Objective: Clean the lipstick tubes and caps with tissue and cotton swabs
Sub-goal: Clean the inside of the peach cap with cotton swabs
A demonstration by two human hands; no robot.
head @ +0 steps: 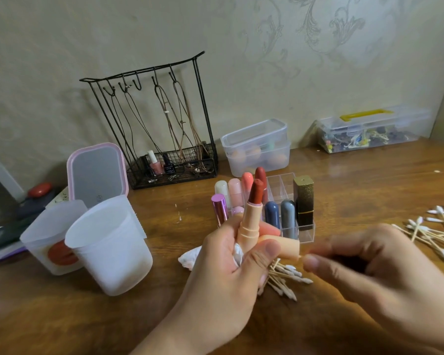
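Peach-cased lipstick tube [249, 224], its dark red bullet up, stands upright in the left hand [231, 272], whose fingers curl round it together with its cap [280, 245] and a white tissue [237, 253]. Right hand [369, 267] is blurred, fingers pinched just beside the cap; what they pinch is unclear. Cotton swabs [285, 278] lie on the wooden desk [87, 316] beneath.

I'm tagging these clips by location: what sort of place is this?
Probably a home dressing table: a wooden tabletop against a papered wall holds a clear lipstick organiser, a pink-framed mirror and a wire jewellery stand.
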